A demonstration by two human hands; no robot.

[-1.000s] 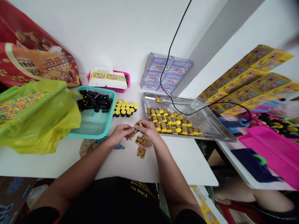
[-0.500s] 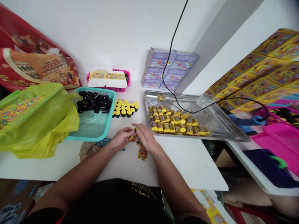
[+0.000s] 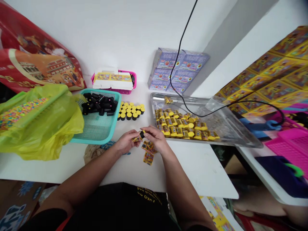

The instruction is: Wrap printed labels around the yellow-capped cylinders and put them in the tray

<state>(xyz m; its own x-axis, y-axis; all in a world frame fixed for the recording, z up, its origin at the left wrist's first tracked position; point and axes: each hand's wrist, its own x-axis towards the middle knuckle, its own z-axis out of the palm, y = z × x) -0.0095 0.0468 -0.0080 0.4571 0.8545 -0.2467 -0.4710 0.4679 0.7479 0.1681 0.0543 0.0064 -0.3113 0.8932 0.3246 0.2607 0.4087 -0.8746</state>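
My left hand [image 3: 125, 140] and my right hand [image 3: 154, 137] meet at the middle of the white table [image 3: 192, 166], fingers pinched together. Between them they hold a small black tube with a yellow cap [image 3: 141, 134] and a yellow printed label [image 3: 136, 139] against it. A few loose yellow labels [image 3: 148, 152] lie on the table just under my right hand. Rows of labelled yellow tubes [image 3: 183, 127] lie in the metal tray [image 3: 231, 130] to the right. Unlabelled yellow-capped tubes [image 3: 130, 110] stand in a cluster behind my hands.
A teal basket [image 3: 96, 131] holds black tubes [image 3: 98, 104]. A yellow-green plastic bag [image 3: 43, 128] with colourful beads sits at the left, a pink basket [image 3: 130, 86] with label sheets behind. Purple boxes [image 3: 176, 70] stand at the wall. A black cable [image 3: 183, 57] hangs over the tray. Pink trays [image 3: 288, 144] lie right.
My hands stay together at the table's middle, turning the small tube and label between the fingers. The view has shifted slightly; nothing else has moved.
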